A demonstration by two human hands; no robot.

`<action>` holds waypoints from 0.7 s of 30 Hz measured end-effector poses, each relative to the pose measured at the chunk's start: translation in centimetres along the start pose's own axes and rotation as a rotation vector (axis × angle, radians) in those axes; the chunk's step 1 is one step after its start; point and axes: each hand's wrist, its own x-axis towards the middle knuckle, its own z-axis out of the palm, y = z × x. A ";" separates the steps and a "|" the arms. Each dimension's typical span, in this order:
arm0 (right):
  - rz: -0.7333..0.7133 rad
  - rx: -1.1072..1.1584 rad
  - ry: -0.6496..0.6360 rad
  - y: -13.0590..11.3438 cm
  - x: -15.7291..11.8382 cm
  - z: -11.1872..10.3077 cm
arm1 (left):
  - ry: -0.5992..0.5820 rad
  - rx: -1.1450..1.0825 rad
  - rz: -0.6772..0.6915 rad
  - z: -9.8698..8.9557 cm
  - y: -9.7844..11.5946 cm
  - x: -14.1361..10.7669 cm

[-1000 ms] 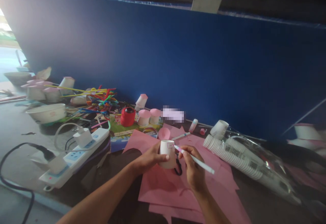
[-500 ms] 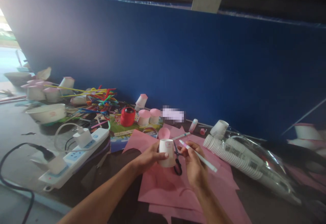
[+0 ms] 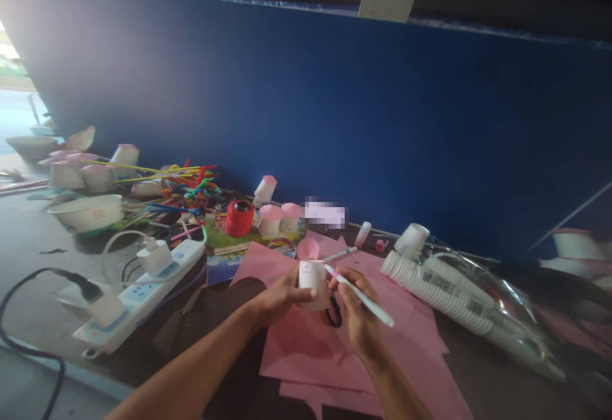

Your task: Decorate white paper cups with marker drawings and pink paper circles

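Observation:
My left hand (image 3: 285, 296) is wrapped round a white paper cup (image 3: 313, 286), held upside down over the pink paper (image 3: 306, 356). A small pink outline with a mark inside shows near the cup's upper end. In my right hand (image 3: 358, 305) is a white marker with a pink band (image 3: 363, 297), its tip at or very near the cup's upper right edge; contact is hard to tell. Black-handled scissors (image 3: 335, 315) lie partly hidden behind the cup and my right hand. Just beyond the cup is a pink paper disc (image 3: 308, 249), near another marker (image 3: 342, 253).
At right lies a plastic-wrapped stack of paper cups (image 3: 440, 292). A power strip (image 3: 143, 292) with plugs and cables is at left. Behind stand a red thread spool (image 3: 240, 218), pink-topped cups (image 3: 270, 220), a glue stick (image 3: 363, 234) and colourful pipe cleaners (image 3: 191, 181). A blue panel (image 3: 306, 101) rises behind.
My right hand has moved left, bringing the marker's tip to the cup's upper edge. The cup has turned slightly, so its pink outline sits further left.

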 end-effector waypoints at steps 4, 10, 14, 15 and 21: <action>-0.004 -0.079 -0.034 -0.5 0.3 -0.5 | 0.042 0.025 -0.041 -0.4 0.1 0.0; 0.003 -0.124 -0.076 -0.5 0.0 -0.5 | 0.054 0.015 -0.031 -0.4 -0.4 -0.2; -0.005 -0.130 -0.100 -0.6 -0.2 -0.5 | 0.063 0.049 -0.017 -0.3 -0.5 -0.2; -0.021 -0.141 -0.109 -0.7 -0.2 -0.5 | 0.066 0.060 -0.024 -0.3 -0.4 -0.1; -0.156 -0.255 -0.168 -1.0 -0.3 -0.3 | 0.105 0.118 -0.054 -0.5 -0.5 0.0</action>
